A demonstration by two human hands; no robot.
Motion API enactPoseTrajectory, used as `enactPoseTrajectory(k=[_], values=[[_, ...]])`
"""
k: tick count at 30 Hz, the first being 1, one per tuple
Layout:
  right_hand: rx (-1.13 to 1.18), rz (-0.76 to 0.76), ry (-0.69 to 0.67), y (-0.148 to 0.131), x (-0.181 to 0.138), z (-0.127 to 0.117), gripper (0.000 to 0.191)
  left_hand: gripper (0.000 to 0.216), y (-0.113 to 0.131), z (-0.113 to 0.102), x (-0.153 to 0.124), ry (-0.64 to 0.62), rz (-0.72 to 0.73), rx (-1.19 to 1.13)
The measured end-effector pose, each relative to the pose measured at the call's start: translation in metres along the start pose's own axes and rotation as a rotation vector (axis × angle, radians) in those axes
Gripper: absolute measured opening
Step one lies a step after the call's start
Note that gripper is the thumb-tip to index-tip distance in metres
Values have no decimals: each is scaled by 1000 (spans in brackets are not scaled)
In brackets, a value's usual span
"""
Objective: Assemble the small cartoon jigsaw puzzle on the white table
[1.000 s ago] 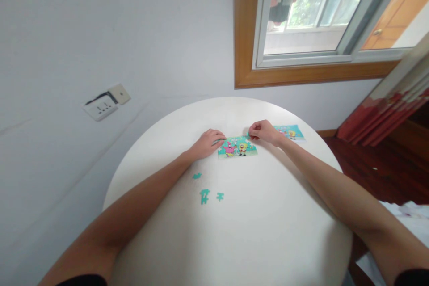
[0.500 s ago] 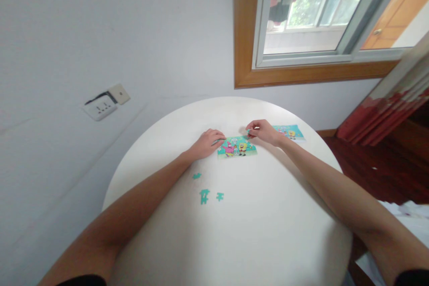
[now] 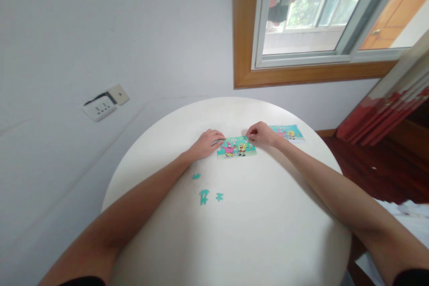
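Note:
A partly assembled jigsaw puzzle (image 3: 231,152) lies flat, showing a pink and a yellow cartoon figure on teal. Flat beside its upper left corner rests my left hand (image 3: 211,143), fingers stretched out and touching its edge. My right hand (image 3: 260,134) pinches at the upper right corner, its fingertips closed on a small teal puzzle piece, mostly hidden by the fingers. Nearer to me lie loose teal pieces: one puzzle piece (image 3: 196,176) by my left forearm, a small cluster of pieces (image 3: 203,196), and a single piece (image 3: 219,197) to its right.
Behind my right hand lies a picture sheet (image 3: 291,132) with the same cartoon figures. All of this is on a round white table (image 3: 268,232) against a wall. A window (image 3: 301,60) is above, a wall socket (image 3: 99,108) to the left, and a red-and-white curtain (image 3: 365,116) to the right.
My right hand has lowered the teal puzzle piece slightly, from just above the puzzle's upper right corner down to it. My left hand has stayed in place.

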State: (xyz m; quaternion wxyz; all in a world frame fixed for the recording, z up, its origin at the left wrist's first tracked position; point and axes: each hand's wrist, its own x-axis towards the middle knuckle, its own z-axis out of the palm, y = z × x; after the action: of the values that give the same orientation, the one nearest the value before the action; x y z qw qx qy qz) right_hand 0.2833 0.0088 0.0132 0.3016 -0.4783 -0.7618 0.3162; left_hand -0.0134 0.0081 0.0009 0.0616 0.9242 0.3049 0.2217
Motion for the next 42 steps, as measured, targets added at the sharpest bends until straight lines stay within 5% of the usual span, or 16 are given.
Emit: enactPoseTrajectory(k=[18,24,32,38,42], values=[[-271,-41,26,0,-2,6,7,30,-3,2,0,5,0,-23],[-352,-120,103,-3,-1,-4,30,31,-2,0,0,0,6,-19],[-376,-132,-31,-8,-4,-2,35,31,-3,2,0,2,8,-9],[-321,-243,56,-45,-18,6,33,30,-1,1,0,0,-7,-7],[-226,-460,-165,-91,-50,37,22,29,0,1,0,11,-1,-15]])
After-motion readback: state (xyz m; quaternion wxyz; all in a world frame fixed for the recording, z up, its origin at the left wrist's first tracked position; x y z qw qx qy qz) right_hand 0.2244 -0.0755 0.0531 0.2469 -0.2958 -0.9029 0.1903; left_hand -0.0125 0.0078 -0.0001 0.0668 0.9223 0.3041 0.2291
